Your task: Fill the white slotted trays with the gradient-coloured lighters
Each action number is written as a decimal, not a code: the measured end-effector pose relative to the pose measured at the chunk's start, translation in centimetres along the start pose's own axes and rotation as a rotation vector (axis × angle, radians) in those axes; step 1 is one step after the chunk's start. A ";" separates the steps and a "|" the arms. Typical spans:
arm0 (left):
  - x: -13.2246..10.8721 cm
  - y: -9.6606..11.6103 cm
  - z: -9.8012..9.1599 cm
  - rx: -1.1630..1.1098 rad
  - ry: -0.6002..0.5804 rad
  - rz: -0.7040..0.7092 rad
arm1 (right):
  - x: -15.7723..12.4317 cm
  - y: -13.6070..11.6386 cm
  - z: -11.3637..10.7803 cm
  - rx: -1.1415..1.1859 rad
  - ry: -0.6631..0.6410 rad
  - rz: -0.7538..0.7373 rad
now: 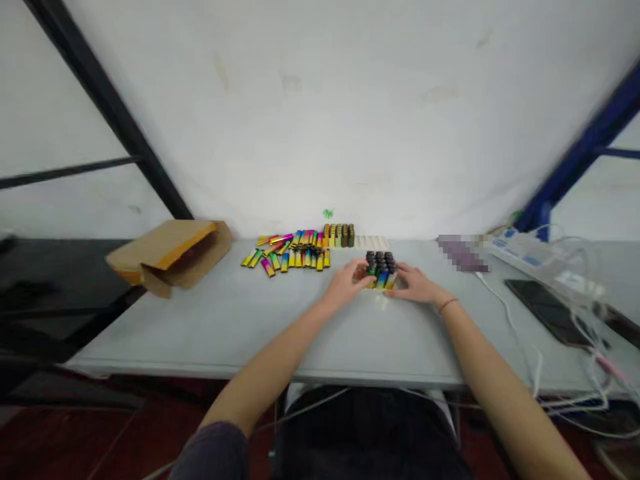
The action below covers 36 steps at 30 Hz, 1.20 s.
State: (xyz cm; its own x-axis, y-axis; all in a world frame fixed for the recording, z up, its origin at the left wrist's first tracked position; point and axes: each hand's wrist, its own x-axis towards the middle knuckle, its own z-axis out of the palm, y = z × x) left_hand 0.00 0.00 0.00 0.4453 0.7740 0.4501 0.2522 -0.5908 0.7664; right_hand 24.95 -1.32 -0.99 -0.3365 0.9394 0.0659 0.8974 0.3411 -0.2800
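Observation:
A tight block of upright rainbow-coloured tubes with black tops (382,279) stands near the middle of the table. My left hand (345,283) is curled around its left side, thumb in front and fingers behind. From the right, my right hand (415,285) grips the same block with its thumb low at the front corner. A thin white base seems to show under the tubes. Beyond my left hand lies a loose pile of shiny rainbow-coloured flat cases (295,252). Beside the pile, several rows of gold and dark pieces (339,235) stand upright by a white slotted tray (373,243).
An open cardboard box (167,250) lies on its side at the left of the table (240,327). To the right are a blurred purple item (463,255), a dark phone (545,310), a power strip (523,253) and tangled white cables (590,327). A white wall (350,133) closes the back.

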 end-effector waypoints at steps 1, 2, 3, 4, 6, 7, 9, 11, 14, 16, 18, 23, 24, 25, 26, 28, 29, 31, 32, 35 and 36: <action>0.0 0.0 0.1 -0.002 0.010 -0.001 | 0.0 0.0 0.0 0.003 0.002 0.000; 0.0 0.1 0.2 0.002 0.019 0.000 | 0.0 0.0 0.1 0.005 0.006 -0.001; 0.0 0.1 0.3 0.011 0.026 0.002 | 0.0 0.1 0.1 0.007 0.010 -0.002; 0.0 0.1 0.4 0.026 0.032 0.006 | 0.0 0.1 0.1 0.009 0.014 -0.003; 0.1 0.1 0.4 0.076 0.042 0.018 | 0.0 0.2 0.2 0.009 0.029 -0.006; 0.1 0.1 0.4 0.105 0.041 0.028 | 0.0 0.2 0.2 0.008 0.034 -0.008; 0.1 0.1 0.3 0.153 0.031 0.055 | 0.0 0.2 0.2 0.007 0.032 -0.015; 0.1 0.1 0.2 0.178 0.019 0.081 | 0.0 0.2 0.3 0.005 0.026 -0.011; 0.2 0.4 -0.1 0.203 -0.001 0.119 | 0.0 0.2 0.3 0.011 0.025 -0.002; 0.3 0.7 -0.5 0.241 -0.012 0.151 | 0.0 0.2 0.3 0.015 0.023 -0.005; 0.5 0.8 -1.1 0.326 0.007 0.158 | 0.0 0.1 0.2 0.015 0.020 -0.004; 0.8 0.2 -3.0 0.776 0.113 -0.078 | -0.1 0.1 0.1 0.003 0.000 -0.001; 0.7 0.0 -3.3 0.859 0.110 -0.137 | -0.1 0.1 0.0 0.002 -0.003 -0.002; 0.7 -0.2 -3.6 0.921 0.094 -0.186 | 0.0 0.0 0.0 0.001 -0.004 -0.002; 0.6 -0.3 -3.8 0.963 0.067 -0.222 | 0.0 0.0 0.0 0.000 -0.004 -0.001; 0.5 -0.3 -4.0 0.994 0.002 -0.260 | 0.0 0.0 0.0 -0.004 -0.007 -0.001; 0.5 -0.3 -4.1 0.992 -0.023 -0.266 | 0.0 -0.1 0.0 -0.006 -0.011 -0.001; 0.6 0.0 -4.2 0.978 -0.032 -0.284 | 0.0 -0.2 0.0 -0.003 -0.017 0.005; 0.6 0.2 -4.3 0.978 -0.019 -0.296 | 0.1 -0.2 -0.1 -0.001 -0.018 0.012; 0.6 0.3 -4.4 1.018 0.028 -0.346 | 0.0 -0.2 0.0 0.012 -0.017 0.024; 0.5 0.2 -4.4 1.033 0.029 -0.364 | 0.0 -0.1 0.0 0.016 -0.017 0.023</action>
State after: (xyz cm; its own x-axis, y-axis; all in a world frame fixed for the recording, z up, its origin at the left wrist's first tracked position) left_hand -3.51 1.28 2.43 0.1806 0.9381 0.2957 0.9693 -0.2208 0.1086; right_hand 24.81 -1.33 -0.91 -0.3206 0.9462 0.0429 0.9004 0.3186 -0.2963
